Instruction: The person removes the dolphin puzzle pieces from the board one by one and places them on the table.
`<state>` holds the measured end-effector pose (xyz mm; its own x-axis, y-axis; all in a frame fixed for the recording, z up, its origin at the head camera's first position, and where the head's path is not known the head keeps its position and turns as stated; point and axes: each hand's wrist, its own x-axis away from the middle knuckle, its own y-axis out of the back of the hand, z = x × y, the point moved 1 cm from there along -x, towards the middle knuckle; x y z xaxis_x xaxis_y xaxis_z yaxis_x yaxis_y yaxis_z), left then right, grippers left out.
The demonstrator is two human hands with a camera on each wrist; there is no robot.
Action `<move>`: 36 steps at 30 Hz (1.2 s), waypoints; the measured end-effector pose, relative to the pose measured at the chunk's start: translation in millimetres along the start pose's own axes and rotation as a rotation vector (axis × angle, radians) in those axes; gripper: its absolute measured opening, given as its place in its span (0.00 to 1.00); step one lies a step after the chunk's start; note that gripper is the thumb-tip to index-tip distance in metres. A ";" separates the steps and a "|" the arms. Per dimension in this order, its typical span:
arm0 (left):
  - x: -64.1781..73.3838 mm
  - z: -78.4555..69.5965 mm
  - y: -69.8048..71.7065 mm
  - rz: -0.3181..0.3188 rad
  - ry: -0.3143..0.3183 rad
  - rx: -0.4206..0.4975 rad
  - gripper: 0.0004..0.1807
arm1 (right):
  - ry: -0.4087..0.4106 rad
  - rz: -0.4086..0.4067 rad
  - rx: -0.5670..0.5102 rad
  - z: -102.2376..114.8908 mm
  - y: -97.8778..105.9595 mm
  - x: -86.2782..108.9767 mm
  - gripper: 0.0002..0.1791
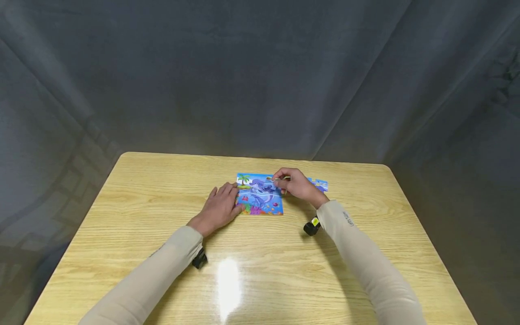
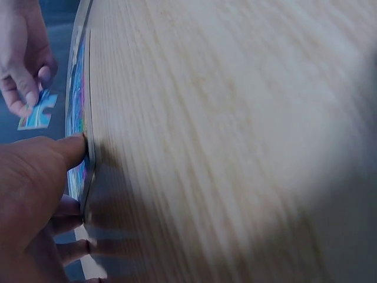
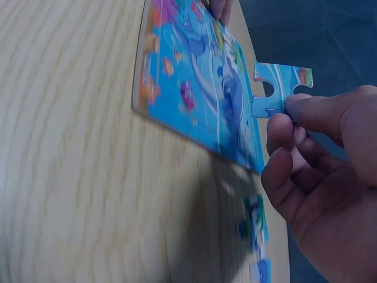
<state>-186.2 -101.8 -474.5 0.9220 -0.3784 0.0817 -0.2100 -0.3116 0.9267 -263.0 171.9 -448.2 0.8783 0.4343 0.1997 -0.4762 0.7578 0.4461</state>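
A blue dolphin jigsaw puzzle (image 1: 260,198) lies in its flat board, with a palm tree at its upper left and coral along the bottom. My left hand (image 1: 219,207) rests at the board's left side, fingers extended; in the left wrist view its thumb (image 2: 72,150) touches the board's edge. Above the puzzle's upper right part, my right hand (image 1: 299,186) pinches a blue jigsaw piece (image 3: 284,75) between thumb and index finger. That piece is held tilted, raised off the board. My right hand partly hides the puzzle's upper right corner in the head view.
Loose jigsaw pieces (image 1: 322,185) lie on the table just right of the board, partly behind my right hand. The wooden table (image 1: 162,189) ends at a dark curtain (image 1: 243,81) at the back. Black wrist cameras (image 1: 311,227) hang below both wrists.
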 end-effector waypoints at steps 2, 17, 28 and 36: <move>-0.2 0.2 0.3 0.010 -0.001 0.001 0.37 | -0.009 -0.005 0.000 -4.0 4.9 3.1 0.08; -2.4 2.8 -2.7 0.043 -0.005 -0.008 0.40 | -0.017 -0.063 0.096 -25.1 36.2 26.6 0.10; -1.0 5.7 -1.4 0.034 0.002 -0.010 0.40 | 0.002 -0.085 0.168 -32.8 43.0 32.1 0.09; 1.0 5.2 0.1 0.035 -0.005 0.003 0.39 | -0.003 -0.039 0.150 -39.8 41.6 33.3 0.08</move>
<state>-187.0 -106.8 -476.2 0.9125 -0.3936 0.1118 -0.2428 -0.3008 0.9223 -255.3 237.3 -457.8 0.8964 0.4043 0.1819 -0.4299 0.6927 0.5791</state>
